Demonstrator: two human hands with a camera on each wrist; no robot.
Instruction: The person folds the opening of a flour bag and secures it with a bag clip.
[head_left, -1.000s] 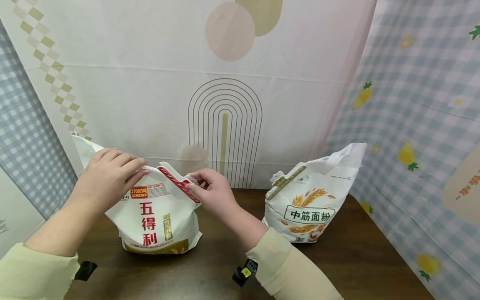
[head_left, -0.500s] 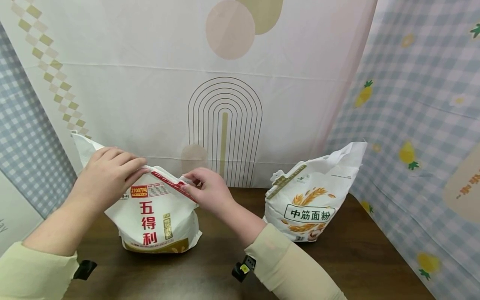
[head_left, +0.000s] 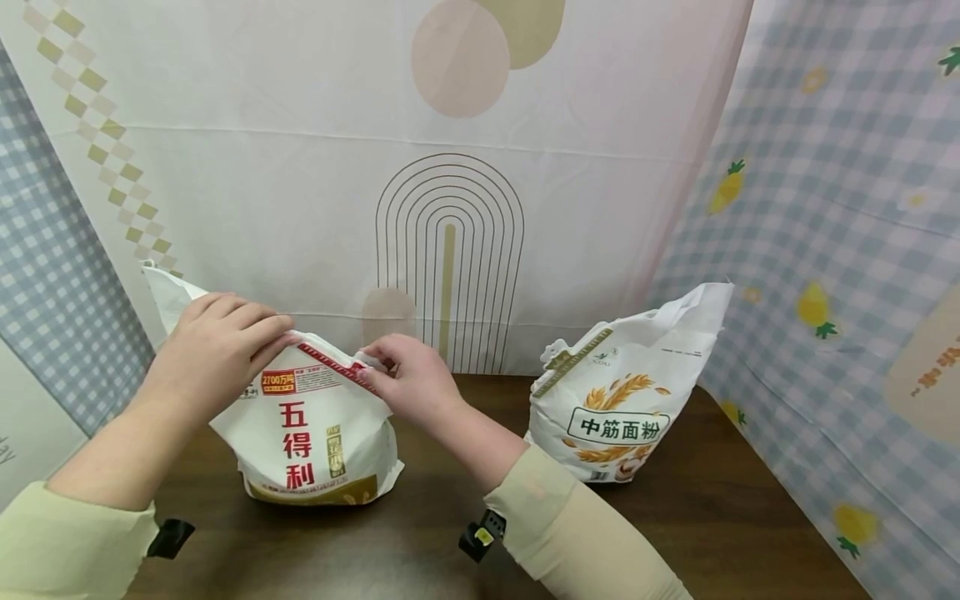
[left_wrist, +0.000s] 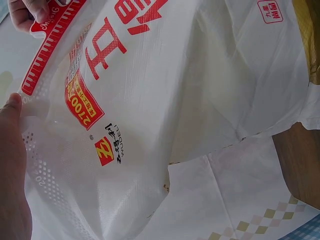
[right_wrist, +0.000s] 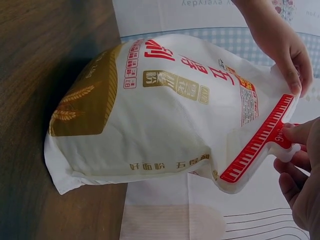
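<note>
A white flour bag [head_left: 360, 450] with red lettering stands on the left of the table. My left hand [head_left: 217, 350] grips its gathered top, thumb on the near side and fingers over the back. Along the right slope of the top edge lies a red-and-white bag clip [right_wrist: 260, 137] with a toothed pattern. My right hand [head_left: 416, 379] pinches the tab at the clip's middle between thumb and fingers. In the left wrist view the upper end of the clip [left_wrist: 52, 47] lies close to the left thumb [left_wrist: 14, 105]. The bag's loose upper corner sticks up beyond the left hand.
A second white flour bag [head_left: 618, 425] with green lettering and wheat pictures stands at the right, a gold-and-white clip [head_left: 573, 362] on its top edge. Both bags are on a dark wooden table [head_left: 420, 533]. Patterned cloths [head_left: 300, 208] hang behind and at the sides.
My right hand has shifted a little left, bringing the bag clip along the bag's top edge to the left fingertips. The clip lies at a flatter angle. My left hand stays in place.
</note>
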